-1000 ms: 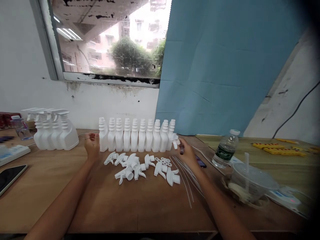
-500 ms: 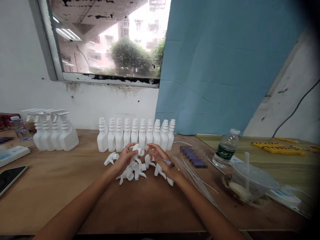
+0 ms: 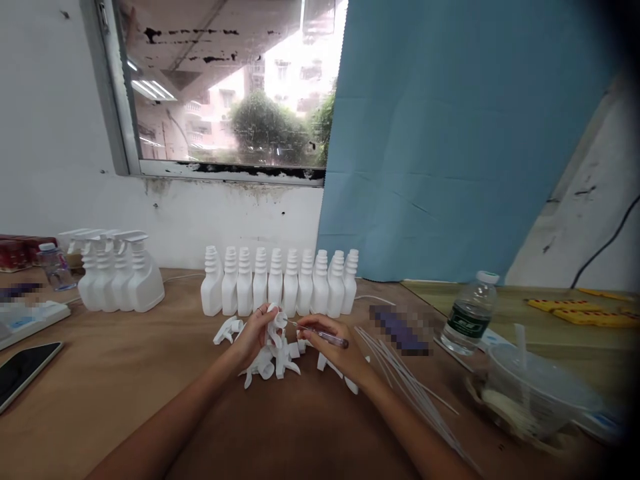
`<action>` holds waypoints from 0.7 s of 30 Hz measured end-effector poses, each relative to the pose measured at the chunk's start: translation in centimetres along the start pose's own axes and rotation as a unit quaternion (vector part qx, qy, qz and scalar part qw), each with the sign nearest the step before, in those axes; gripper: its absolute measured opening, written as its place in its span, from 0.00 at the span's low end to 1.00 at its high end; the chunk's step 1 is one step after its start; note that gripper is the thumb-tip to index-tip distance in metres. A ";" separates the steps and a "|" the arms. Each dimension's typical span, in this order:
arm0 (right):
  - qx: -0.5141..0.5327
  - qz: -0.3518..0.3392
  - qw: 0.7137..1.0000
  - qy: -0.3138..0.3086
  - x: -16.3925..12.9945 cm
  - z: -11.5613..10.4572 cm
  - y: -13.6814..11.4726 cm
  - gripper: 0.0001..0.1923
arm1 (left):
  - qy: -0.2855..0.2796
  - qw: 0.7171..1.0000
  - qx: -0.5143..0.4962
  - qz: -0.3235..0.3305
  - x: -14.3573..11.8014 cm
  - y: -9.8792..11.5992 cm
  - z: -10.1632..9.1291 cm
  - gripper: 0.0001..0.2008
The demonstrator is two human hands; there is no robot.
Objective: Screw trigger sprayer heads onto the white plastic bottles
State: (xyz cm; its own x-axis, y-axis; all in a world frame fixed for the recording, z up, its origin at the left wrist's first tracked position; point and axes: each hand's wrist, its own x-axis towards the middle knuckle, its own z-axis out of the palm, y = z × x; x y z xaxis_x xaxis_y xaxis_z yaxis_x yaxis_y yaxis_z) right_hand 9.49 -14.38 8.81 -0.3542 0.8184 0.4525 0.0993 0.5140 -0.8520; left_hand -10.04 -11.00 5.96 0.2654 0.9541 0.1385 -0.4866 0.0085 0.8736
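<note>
The left hand is closed around a white trigger spray head, its fingers curled over the part and lifting it just above the loose pile of spray heads that lies mid-bench. The right hand is just beside it, its fingers pinching a thin clear tube with a dark end whose tip points toward the held spray head; whether they touch cannot be told. Behind the hands, toward the far edge of the bench, a row of capless white bottles stands upright. Finished spray bottles cluster near the far left corner. A bundle of thin tubes lies to the right, with a water bottle beyond it.
</note>
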 end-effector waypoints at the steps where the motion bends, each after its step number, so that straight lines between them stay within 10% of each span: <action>1: -0.033 -0.025 0.999 0.000 -0.1 0.0 0.1 0.09 | 0.005 1.000 0.006 0.003 0.0 -0.1 -0.1 0.18; 7: -0.210 -0.182 0.959 -0.052 -0.4 0.5 0.4 0.13 | 0.018 0.998 0.057 0.016 -0.3 -0.4 0.2 0.18; 21: 0.131 0.040 0.988 -0.077 0.2 -0.9 1.5 0.10 | -0.019 0.994 0.097 -0.040 -0.5 0.1 0.6 0.14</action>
State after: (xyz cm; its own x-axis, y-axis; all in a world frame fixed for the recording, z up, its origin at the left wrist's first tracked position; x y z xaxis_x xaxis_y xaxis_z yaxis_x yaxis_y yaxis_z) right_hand 10.41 -13.23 7.83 -0.4938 0.7952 0.3519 -0.1030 0.3483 -0.9317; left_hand -9.72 -11.70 6.31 0.3302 0.9406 0.0793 -0.2936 0.0225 0.9557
